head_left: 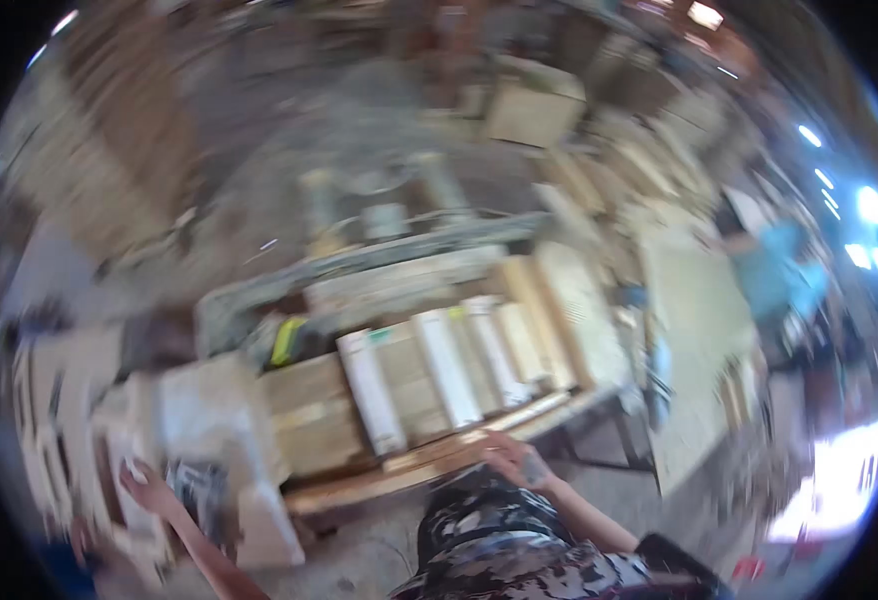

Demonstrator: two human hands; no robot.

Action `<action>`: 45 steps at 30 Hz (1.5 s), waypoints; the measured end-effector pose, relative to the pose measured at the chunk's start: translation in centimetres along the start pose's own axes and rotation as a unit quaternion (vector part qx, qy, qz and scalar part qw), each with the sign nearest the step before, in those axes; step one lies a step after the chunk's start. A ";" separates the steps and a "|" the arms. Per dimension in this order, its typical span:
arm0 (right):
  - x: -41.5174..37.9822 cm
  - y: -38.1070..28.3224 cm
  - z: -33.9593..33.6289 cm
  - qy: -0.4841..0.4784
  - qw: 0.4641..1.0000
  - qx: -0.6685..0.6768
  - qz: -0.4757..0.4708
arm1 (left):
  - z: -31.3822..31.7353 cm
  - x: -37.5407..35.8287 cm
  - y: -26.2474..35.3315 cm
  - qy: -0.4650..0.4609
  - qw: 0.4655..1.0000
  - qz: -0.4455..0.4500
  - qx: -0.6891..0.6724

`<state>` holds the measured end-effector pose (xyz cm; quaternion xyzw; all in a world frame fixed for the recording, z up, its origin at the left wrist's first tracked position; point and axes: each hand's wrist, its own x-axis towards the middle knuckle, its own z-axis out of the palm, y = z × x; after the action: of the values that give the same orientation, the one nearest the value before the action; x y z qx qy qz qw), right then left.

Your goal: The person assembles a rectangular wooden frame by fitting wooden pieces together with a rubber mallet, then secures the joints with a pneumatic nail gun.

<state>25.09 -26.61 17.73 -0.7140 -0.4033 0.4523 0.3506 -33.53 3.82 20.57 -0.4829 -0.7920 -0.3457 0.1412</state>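
My left hand (146, 490) is at the left, over light wooden frame-like pieces (124, 440). A small whitish spot shows at its fingers, but blur hides whether they grip anything. Just right of that hand lies a dark grey object (199, 490), too smeared to name. My right hand (517, 464) rests with its fingers stretched over the front wooden rail (429, 458) of the bench. Behind the rail, several white-edged boards (447, 370) lie side by side with brown panels (314, 410). A pale board (209, 405) sits between my left hand and those panels.
A yellow-green and black item (286, 340) lies behind the panels. A long metal beam (379, 260) runs along the bench's far side. To the right are a large pale sheet (694, 330), stacked timber (629, 170) and a person in light blue (784, 270).
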 end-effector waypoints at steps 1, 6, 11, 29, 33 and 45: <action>0.1 3.1 0.2 -0.021 1.000 -0.006 0.005 | 2.3 -3.5 4.2 -0.034 0.983 0.087 -0.160; -4.0 1.5 -1.5 0.019 0.999 -0.026 0.021 | 0.9 -29.2 27.0 -0.426 0.798 0.247 -0.349; -9.2 3.8 -4.6 0.103 0.988 0.051 0.099 | -7.5 -42.2 37.3 -0.408 0.534 0.530 -0.517; -30.6 26.7 -27.4 0.490 0.861 0.060 0.123 | -4.6 -58.5 46.5 -0.438 0.765 0.381 -0.280; -28.2 30.6 -35.0 0.520 0.837 0.126 0.117 | -4.9 -57.2 43.5 -0.360 0.808 0.419 -0.207; -17.6 35.9 -41.1 0.624 0.719 -0.246 0.181 | 1.7 -51.1 32.7 -0.243 0.891 0.371 -0.093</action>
<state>67.91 -63.35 7.25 -0.9552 -0.0535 -0.1560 0.2459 20.10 -19.46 4.30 -0.8217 -0.5289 -0.2118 0.0171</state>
